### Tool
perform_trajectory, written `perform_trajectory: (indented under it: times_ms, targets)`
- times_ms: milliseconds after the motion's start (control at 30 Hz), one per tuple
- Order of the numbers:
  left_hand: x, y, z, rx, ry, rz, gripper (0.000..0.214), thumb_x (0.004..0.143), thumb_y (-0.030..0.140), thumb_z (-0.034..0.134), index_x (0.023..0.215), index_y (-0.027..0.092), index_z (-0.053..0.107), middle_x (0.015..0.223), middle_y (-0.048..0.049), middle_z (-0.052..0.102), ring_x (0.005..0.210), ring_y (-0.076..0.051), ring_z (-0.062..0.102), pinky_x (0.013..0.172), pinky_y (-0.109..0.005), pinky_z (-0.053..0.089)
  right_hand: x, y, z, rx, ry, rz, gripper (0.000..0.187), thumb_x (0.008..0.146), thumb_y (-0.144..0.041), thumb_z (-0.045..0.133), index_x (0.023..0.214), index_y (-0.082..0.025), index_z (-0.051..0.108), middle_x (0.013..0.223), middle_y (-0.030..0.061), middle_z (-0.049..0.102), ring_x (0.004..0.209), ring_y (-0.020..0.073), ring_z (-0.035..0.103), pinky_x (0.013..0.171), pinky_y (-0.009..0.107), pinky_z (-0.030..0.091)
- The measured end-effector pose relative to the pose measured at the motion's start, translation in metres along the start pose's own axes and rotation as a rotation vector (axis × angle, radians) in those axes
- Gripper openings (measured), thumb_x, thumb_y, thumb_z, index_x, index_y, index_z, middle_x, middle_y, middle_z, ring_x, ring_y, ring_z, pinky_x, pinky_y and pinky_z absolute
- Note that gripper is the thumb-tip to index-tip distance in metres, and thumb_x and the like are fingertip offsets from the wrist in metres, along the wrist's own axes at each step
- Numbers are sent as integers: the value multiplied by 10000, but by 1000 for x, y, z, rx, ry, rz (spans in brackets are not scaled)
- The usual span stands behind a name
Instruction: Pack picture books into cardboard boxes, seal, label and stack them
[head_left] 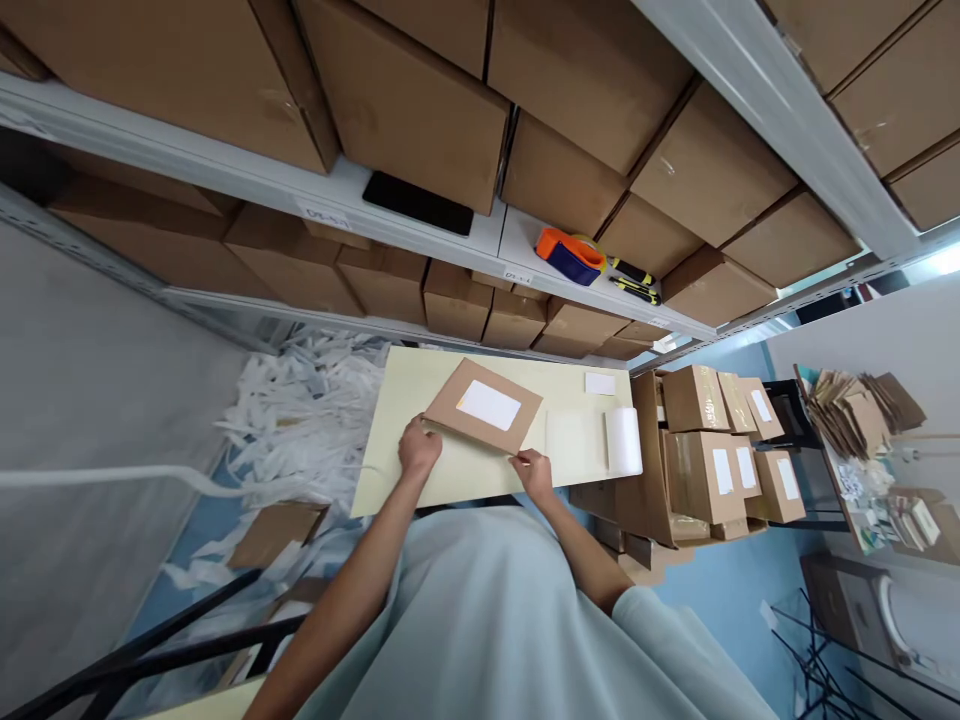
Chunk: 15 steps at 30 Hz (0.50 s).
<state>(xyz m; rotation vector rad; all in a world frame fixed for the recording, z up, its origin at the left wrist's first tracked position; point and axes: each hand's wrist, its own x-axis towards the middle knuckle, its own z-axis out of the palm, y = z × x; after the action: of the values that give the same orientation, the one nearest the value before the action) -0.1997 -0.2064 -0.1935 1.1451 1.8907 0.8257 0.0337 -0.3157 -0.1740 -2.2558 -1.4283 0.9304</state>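
Observation:
A flat brown cardboard parcel [484, 405] with a white label on top lies on the pale yellow table [412, 480]. My left hand [418, 450] grips its near left corner, fingers curled round the edge. My right hand [534, 472] pinches the parcel's near right corner. Both forearms reach forward over my light shirt.
A roll of white labels [622, 440] and a loose white label [600, 383] lie on the table's right. Stacked labelled boxes [720, 450] stand right of the table. White paper strips [300, 410] pile on the floor left. Shelves hold cartons, an orange tape dispenser [570, 255] and a black tablet [418, 203].

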Motion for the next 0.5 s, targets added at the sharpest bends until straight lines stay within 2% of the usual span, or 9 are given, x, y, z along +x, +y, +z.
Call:
perform_trajectory:
  times_ms: [100, 167, 267, 367, 433, 500]
  targets:
    - [21, 17, -14, -38, 74, -28, 659, 757, 159, 602, 1409, 83, 664, 1416, -281, 717, 1434, -459, 641, 1246, -668, 479, 4, -8, -9, -35, 53, -46, 134, 958, -366, 796, 1027, -280, 872, 1063, 62, 875, 999, 294, 848, 932, 381, 656]
    - [38, 43, -18, -113, 159, 81, 652, 803, 180, 579, 1445, 120, 673, 1497, -226, 695, 1469, -428, 619, 1307, -640, 431, 20, -17, -34, -64, 149, -115, 213, 1008, -423, 741, 1123, -284, 854, 1143, 79, 864, 1082, 301, 832, 996, 407, 645]
    - [54, 108, -18, -239, 197, 344, 540, 870, 197, 565, 1386, 179, 722, 1519, -151, 701, 1463, -352, 632, 1351, -552, 408, 60, -46, -99, -119, 360, -262, 323, 1059, -437, 648, 1258, -233, 802, 1266, 137, 828, 1219, 320, 789, 1097, 441, 606]
    - [51, 190, -20, -315, 123, 556, 465, 927, 209, 557, 1355, 195, 737, 1489, -136, 722, 1439, -311, 649, 1322, -505, 450, 105, -100, -181, -202, 557, -437, 407, 1076, -411, 588, 1356, -157, 739, 1323, 190, 793, 1277, 338, 743, 1164, 482, 550]
    - [41, 240, -22, -326, 78, 632, 441, 952, 211, 549, 1347, 208, 744, 1454, -124, 744, 1408, -303, 666, 1289, -504, 480, 134, -144, -229, -255, 625, -557, 451, 1096, -385, 530, 1429, -124, 685, 1391, 210, 757, 1339, 337, 698, 1204, 491, 509]
    - [28, 276, -23, -328, 48, 696, 412, 959, 207, 546, 1311, 213, 761, 1416, -116, 763, 1376, -301, 682, 1264, -498, 499, 162, -185, -265, -315, 623, -645, 474, 1118, -358, 477, 1498, -117, 628, 1484, 215, 703, 1427, 326, 632, 1251, 488, 461]
